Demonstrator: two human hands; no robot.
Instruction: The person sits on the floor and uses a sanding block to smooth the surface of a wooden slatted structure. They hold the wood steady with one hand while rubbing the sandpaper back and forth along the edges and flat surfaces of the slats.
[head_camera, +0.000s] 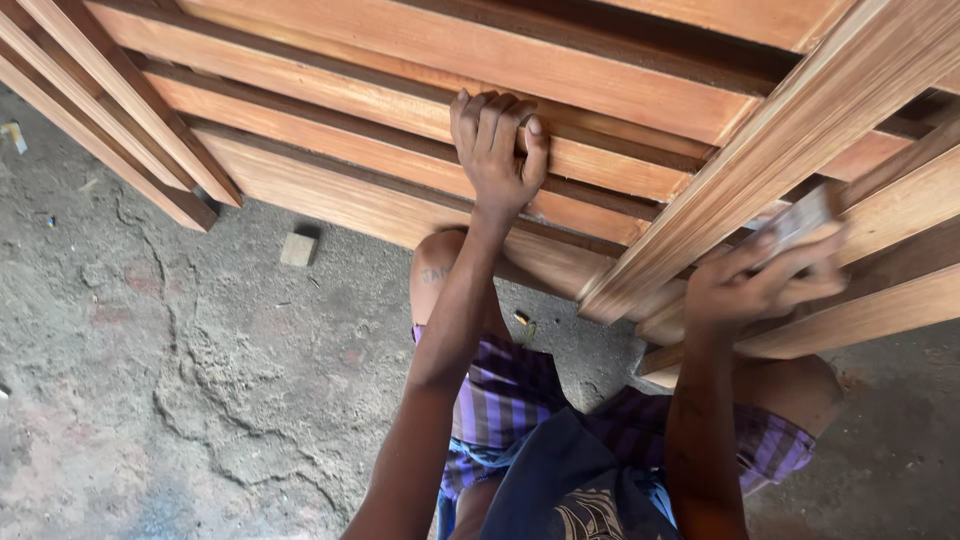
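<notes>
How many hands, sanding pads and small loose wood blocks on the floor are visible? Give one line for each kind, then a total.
Hands: 2, the left hand and the right hand
Sanding pad: 1, the grey pad
Loose wood block: 1, the wood block on the floor
Total: 4

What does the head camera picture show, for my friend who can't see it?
A person grips a slat of a wooden frame with the left hand while the right hand presses a small pale block against another slat. Cracked grey floor lies below.
</notes>
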